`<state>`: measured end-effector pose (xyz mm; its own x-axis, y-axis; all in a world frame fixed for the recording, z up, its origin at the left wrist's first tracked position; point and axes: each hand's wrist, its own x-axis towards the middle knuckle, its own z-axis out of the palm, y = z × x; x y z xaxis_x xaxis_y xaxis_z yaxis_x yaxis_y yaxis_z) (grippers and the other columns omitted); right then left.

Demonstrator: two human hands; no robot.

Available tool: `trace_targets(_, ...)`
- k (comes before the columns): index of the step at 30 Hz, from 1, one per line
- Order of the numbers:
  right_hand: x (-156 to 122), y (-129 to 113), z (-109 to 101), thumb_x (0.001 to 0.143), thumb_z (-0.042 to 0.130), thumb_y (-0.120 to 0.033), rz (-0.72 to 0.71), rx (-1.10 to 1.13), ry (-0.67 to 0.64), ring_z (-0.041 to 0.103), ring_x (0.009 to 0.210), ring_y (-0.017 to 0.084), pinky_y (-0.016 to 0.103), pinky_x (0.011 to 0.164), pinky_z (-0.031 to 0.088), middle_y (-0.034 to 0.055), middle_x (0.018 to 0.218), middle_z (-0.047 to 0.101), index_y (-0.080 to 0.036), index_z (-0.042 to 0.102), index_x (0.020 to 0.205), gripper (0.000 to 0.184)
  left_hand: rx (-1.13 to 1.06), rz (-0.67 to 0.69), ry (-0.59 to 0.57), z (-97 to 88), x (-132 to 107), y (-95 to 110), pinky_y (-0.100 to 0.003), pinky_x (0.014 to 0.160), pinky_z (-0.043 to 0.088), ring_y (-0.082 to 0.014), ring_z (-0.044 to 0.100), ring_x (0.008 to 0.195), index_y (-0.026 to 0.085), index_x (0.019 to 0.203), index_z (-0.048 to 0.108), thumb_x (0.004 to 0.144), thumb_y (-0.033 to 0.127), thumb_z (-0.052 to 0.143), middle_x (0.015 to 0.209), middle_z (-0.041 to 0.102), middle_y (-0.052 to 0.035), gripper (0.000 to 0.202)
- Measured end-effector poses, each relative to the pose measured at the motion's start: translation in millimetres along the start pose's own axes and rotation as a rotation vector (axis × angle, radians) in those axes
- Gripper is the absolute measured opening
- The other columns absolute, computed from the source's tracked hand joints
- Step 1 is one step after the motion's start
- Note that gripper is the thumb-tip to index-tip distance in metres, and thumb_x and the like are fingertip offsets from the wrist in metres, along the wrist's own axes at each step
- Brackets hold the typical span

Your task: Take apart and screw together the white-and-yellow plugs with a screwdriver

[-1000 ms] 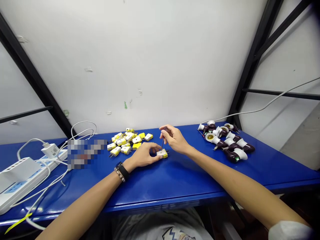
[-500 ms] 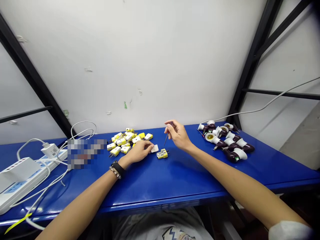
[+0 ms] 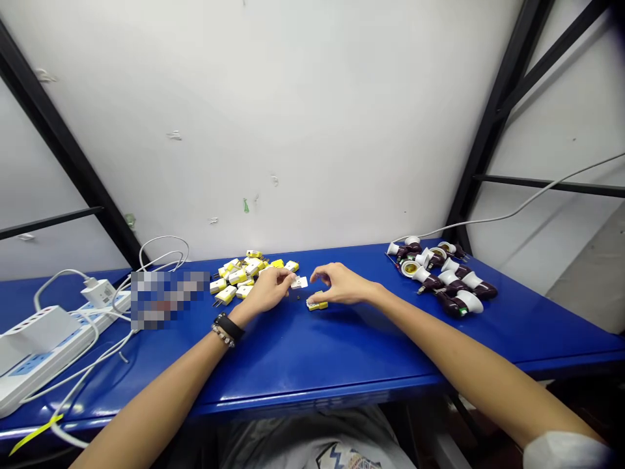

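My left hand (image 3: 266, 291) reaches over the blue table, its fingertips against the edge of a white plug cover (image 3: 299, 283) and holding it. A yellow plug body (image 3: 317, 305) with metal pins lies on its side just to the right. My right hand (image 3: 342, 284) arches over that plug, fingertips at its top and thumb apart from them. No screwdriver shows in this view, and the hand could hide it. A tiny dark part, possibly a screw, (image 3: 297, 297) lies between my hands.
A heap of yellow-and-white plugs (image 3: 239, 276) lies just beyond my left hand. Dark-brown and white lamp holders (image 3: 442, 278) are grouped at the right. A power strip (image 3: 39, 345) with a charger (image 3: 100, 293) and white cables is at the left, beside a pixelated patch (image 3: 168, 299).
My right hand has come down from above the table onto the yellow plug, and its small screwdriver no longer shows. The white cover has shifted slightly farther away with my left hand.
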<state>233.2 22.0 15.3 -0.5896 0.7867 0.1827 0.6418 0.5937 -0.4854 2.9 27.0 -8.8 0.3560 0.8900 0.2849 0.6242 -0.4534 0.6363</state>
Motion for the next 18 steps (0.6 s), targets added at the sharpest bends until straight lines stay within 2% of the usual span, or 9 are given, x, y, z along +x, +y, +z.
trace_targets(2,-1,0,-2,0.065,0.082,-0.053,0.021,-0.102,-0.112,0.058,0.07,0.019,0.027,0.057,0.035,0.0024,0.079,0.066,-0.021,0.072,0.096,0.046,0.015,0.026,0.043,5.0,1,1,-0.028,0.056,0.041,-0.0167,0.058,0.056,0.017,0.074,0.066,0.095,0.046,0.047,0.058,0.062,0.0002,0.04)
trace_targets(5,-2,5,-14,0.063,0.083,-0.048,0.098,-0.247,-0.169,0.063,0.081,0.024,0.028,0.058,0.037,0.0056,0.089,0.07,-0.022,0.071,0.091,0.04,0.103,0.069,0.099,16.3,3,5,-0.029,0.062,0.044,-0.0182,0.062,0.064,0.017,0.088,0.074,0.096,0.042,0.049,0.07,0.07,-0.0026,0.037)
trace_targets(8,-4,19,-33,0.056,0.086,-0.044,0.259,-0.341,-0.25,0.067,0.085,0.027,0.028,0.059,0.04,0.0076,0.095,0.073,-0.022,0.07,0.087,0.041,0.235,0.086,0.116,30.5,5,13,-0.031,0.07,0.047,-0.0206,0.066,0.074,0.02,0.098,0.077,0.097,0.038,0.051,0.085,0.076,-0.0051,0.032)
trace_targets(11,-7,38,-51,0.052,0.088,-0.045,0.415,-0.403,-0.256,0.069,0.085,0.027,0.029,0.06,0.043,0.0089,0.096,0.074,-0.021,0.071,0.091,0.049,0.387,0.171,0.07,41.1,6,18,-0.035,0.076,0.048,-0.0247,0.067,0.086,0.021,0.102,0.078,0.096,0.035,0.053,0.095,0.077,-0.0074,0.029)
trace_targets(14,-9,50,-59,0.05,0.089,-0.049,0.494,-0.405,-0.247,0.07,0.087,0.028,0.029,0.061,0.044,0.0101,0.097,0.075,-0.02,0.071,0.097,0.058,0.448,0.263,0.057,40.1,6,19,-0.039,0.085,0.049,-0.0272,0.065,0.096,0.02,0.108,0.076,0.099,0.033,0.05,0.1,0.076,-0.0094,0.031)
trace_targets(16,-9,52,-59,0.05,0.089,-0.052,0.513,-0.41,-0.226,0.071,0.09,0.029,0.03,0.062,0.045,0.0113,0.103,0.074,-0.02,0.07,0.102,0.064,0.427,0.305,0.09,33.9,4,19,-0.041,0.092,0.047,-0.0269,0.063,0.101,0.02,0.116,0.073,0.099,0.032,0.049,0.107,0.074,-0.0093,0.032)
trace_targets(18,-8,49,-57,0.054,0.087,-0.054,0.508,-0.428,-0.217,0.07,0.093,0.03,0.031,0.064,0.046,0.0125,0.107,0.074,-0.02,0.069,0.104,0.063,0.385,0.381,0.054,28.0,2,21,-0.042,0.098,0.045,-0.0261,0.061,0.106,0.023,0.122,0.07,0.098,0.033,0.053,0.116,0.072,-0.0084,0.032)
